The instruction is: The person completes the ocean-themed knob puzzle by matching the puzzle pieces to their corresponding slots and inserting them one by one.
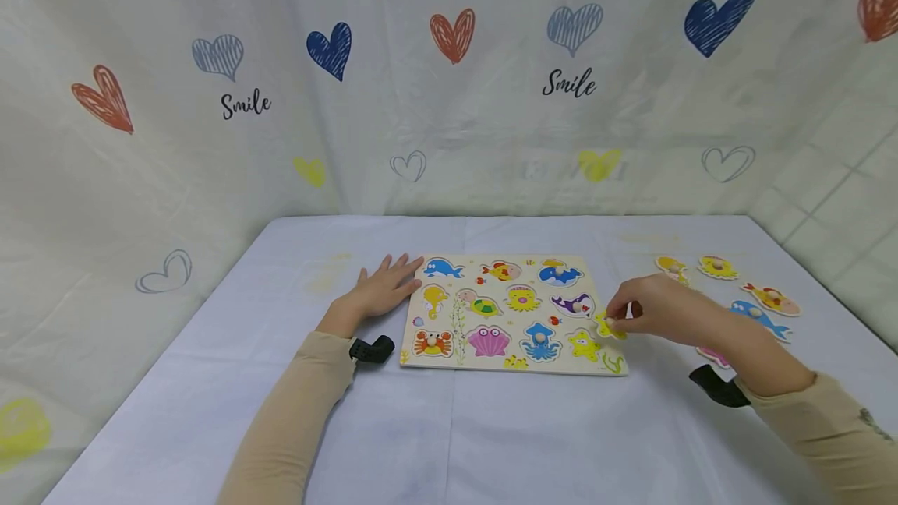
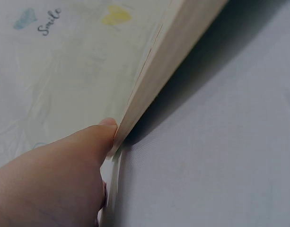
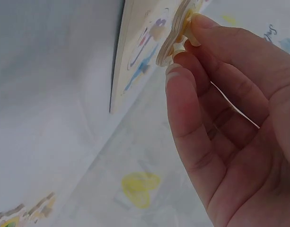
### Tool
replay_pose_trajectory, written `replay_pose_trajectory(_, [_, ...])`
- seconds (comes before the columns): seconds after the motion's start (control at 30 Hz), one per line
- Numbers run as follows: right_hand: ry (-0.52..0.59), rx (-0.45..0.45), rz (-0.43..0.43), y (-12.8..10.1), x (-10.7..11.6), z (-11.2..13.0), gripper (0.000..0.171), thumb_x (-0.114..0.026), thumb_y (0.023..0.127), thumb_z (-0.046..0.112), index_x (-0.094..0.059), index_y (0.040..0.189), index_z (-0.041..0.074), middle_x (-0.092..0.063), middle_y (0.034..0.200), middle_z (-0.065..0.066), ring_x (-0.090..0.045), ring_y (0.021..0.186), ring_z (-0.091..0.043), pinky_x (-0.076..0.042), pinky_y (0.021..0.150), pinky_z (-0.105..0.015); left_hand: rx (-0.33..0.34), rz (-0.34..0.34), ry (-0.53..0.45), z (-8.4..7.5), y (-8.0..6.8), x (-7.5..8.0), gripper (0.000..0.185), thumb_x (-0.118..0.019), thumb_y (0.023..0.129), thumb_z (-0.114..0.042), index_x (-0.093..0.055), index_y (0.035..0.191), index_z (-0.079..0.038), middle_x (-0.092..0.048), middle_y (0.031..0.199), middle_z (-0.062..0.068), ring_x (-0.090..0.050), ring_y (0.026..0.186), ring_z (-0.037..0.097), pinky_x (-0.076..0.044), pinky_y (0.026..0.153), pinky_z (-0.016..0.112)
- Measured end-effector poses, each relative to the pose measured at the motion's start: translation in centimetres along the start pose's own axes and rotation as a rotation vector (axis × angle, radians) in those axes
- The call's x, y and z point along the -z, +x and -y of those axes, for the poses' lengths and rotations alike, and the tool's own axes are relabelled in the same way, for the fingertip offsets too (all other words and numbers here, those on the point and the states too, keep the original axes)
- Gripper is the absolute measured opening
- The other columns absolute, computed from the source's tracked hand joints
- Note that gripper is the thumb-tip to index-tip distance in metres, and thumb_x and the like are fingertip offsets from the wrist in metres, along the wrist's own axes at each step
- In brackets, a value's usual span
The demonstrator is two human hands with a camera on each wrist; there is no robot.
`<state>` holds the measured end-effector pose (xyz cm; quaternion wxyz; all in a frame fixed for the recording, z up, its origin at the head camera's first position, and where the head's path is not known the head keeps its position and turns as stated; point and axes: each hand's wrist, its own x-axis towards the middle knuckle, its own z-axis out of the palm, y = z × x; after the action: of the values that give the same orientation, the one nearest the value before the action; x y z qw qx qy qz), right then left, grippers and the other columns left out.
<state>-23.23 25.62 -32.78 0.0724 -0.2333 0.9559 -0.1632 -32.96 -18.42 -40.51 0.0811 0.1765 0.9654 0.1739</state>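
Observation:
A wooden puzzle board (image 1: 515,363) with sea-animal pictures lies on the table. My right hand (image 1: 652,306) pinches a yellow puzzle piece (image 1: 609,326) by its knob, over the board's right edge. The right wrist view shows the wavy wooden edge of this puzzle piece (image 3: 169,45) at the thumb and fingertips; its face is turned away. Beside the board's upper left edge, my left hand (image 1: 379,288) rests with fingers spread. Its thumb (image 2: 104,135) lies along the board's side in the left wrist view. Just left of the held piece, a yellow starfish (image 1: 584,344) shows on the board.
Several loose pieces lie right of the board: a seahorse (image 1: 672,266), a yellow round one (image 1: 717,267), a red-and-yellow fish (image 1: 772,299), a blue one (image 1: 761,320) and a pink one (image 1: 714,356), partly behind the right arm. A curtain with hearts (image 1: 452,36) hangs behind the table.

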Motion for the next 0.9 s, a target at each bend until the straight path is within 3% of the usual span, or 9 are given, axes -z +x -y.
replay_pose_trajectory(0.4, [0.014,0.066,0.032,0.7,-1.1,1.4,0.007,-0.083,0.087,0.016,-0.078,0.090,0.019,-0.062,0.082,0.011,-0.053,0.075,-0.012,-0.047,0.061,-0.023,0.005,-0.004,-0.001,-0.1,-0.1,0.1,0.064,-0.036,0.109,-0.053,-0.023,0.165,-0.027,-0.013,0.171,0.010,0.001,0.156,0.038,0.003,0.115,0.073])
replay_pose_trajectory(0.9, [0.035,0.061,0.086,1.1,-1.9,2.6,0.006,-0.083,0.087,0.016,-0.077,0.089,0.018,-0.060,0.079,0.010,-0.052,0.073,-0.011,-0.046,0.060,-0.023,0.004,-0.008,0.001,0.0,-0.1,0.0,0.064,-0.036,0.109,-0.054,-0.022,0.165,-0.027,-0.013,0.171,0.009,0.001,0.156,0.038,0.003,0.114,0.073])
